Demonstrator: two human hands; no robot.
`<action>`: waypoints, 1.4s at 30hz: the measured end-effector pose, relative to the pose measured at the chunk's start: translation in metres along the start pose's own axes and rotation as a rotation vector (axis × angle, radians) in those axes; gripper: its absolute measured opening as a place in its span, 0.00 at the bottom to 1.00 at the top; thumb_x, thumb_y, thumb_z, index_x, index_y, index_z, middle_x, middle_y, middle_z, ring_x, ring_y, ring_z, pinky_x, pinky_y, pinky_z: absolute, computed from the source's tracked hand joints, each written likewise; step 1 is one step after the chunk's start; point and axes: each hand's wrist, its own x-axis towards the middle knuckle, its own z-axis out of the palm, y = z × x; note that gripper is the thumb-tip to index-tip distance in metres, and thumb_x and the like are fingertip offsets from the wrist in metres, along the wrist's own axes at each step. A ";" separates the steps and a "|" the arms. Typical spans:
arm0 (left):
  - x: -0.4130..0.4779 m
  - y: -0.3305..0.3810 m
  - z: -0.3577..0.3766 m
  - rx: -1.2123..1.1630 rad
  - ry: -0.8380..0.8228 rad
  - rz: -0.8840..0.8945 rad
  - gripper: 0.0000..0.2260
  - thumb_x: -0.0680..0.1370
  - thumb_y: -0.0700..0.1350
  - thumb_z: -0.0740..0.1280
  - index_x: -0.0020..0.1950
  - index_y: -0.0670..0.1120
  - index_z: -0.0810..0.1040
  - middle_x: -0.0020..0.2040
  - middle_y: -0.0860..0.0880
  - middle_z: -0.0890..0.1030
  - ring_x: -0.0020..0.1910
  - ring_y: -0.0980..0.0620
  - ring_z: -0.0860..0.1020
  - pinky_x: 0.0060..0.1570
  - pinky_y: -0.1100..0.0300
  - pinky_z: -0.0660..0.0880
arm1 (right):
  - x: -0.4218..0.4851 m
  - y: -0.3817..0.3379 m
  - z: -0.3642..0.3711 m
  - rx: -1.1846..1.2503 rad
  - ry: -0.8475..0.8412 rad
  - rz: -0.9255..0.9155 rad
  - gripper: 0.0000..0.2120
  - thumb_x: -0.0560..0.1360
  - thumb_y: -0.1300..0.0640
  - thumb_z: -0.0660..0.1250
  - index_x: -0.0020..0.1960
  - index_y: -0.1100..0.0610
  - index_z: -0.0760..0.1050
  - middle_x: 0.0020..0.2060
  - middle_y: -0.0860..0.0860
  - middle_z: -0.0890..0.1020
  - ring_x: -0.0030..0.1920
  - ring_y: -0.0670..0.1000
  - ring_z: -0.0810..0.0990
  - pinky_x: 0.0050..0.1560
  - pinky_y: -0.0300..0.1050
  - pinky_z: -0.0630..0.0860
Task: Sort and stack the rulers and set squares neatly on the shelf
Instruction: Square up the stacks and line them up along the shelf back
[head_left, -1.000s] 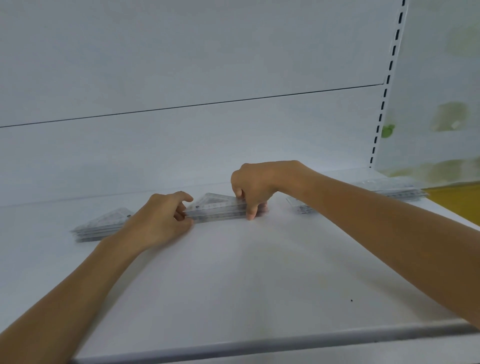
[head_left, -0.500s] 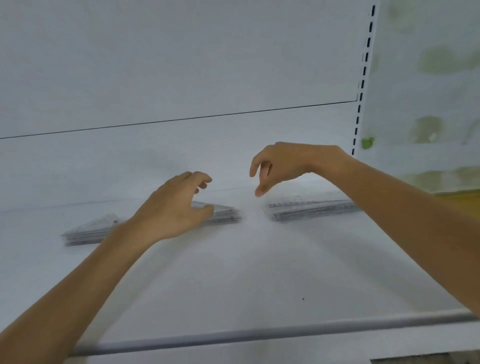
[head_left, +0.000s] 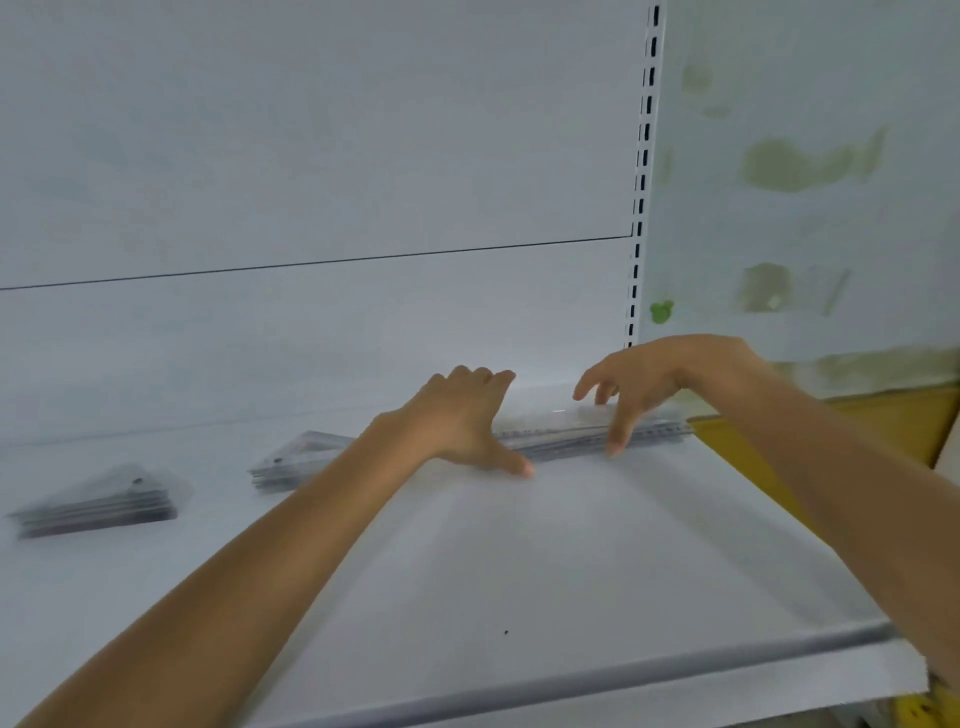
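Observation:
Three stacks of clear plastic packs lie along the back of the white shelf (head_left: 519, 571). A stack of set squares (head_left: 98, 501) sits at the far left, a second set square stack (head_left: 298, 460) left of centre, and a long ruler stack (head_left: 566, 431) at the right. My left hand (head_left: 462, 421) is spread at the ruler stack's left end, thumb on the shelf in front of it. My right hand (head_left: 639, 387) hovers over the stack's right part, fingers apart, thumb tip at its front edge. Neither hand holds anything.
The white back panel rises behind the stacks, with a slotted upright (head_left: 641, 208) at the right. A grey rail (head_left: 597, 675) runs along the shelf's front edge. Yellow surface (head_left: 883, 421) shows beyond the shelf's right end.
Both hands let go of the middle set square stack and moved right to the ruler stack. The view has swung right, so the set square stacks now sit further left.

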 end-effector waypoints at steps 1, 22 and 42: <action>0.005 0.002 -0.001 -0.002 -0.061 -0.018 0.45 0.67 0.67 0.67 0.75 0.49 0.51 0.69 0.47 0.66 0.68 0.46 0.63 0.64 0.53 0.62 | 0.001 0.002 0.002 -0.011 0.002 0.024 0.40 0.60 0.42 0.77 0.68 0.43 0.64 0.66 0.44 0.70 0.66 0.51 0.69 0.63 0.48 0.65; 0.007 -0.002 0.024 -0.102 0.108 0.039 0.15 0.72 0.57 0.64 0.48 0.47 0.72 0.43 0.49 0.74 0.42 0.48 0.73 0.33 0.59 0.64 | 0.005 0.015 0.020 0.048 0.139 0.015 0.34 0.63 0.47 0.77 0.66 0.50 0.70 0.64 0.47 0.73 0.56 0.48 0.72 0.53 0.41 0.65; 0.002 -0.008 0.024 -0.074 0.116 0.030 0.14 0.74 0.55 0.64 0.52 0.47 0.73 0.42 0.50 0.73 0.43 0.49 0.72 0.35 0.60 0.62 | 0.005 0.022 0.030 0.113 0.236 -0.037 0.25 0.64 0.48 0.76 0.59 0.49 0.74 0.51 0.44 0.71 0.54 0.48 0.72 0.51 0.40 0.66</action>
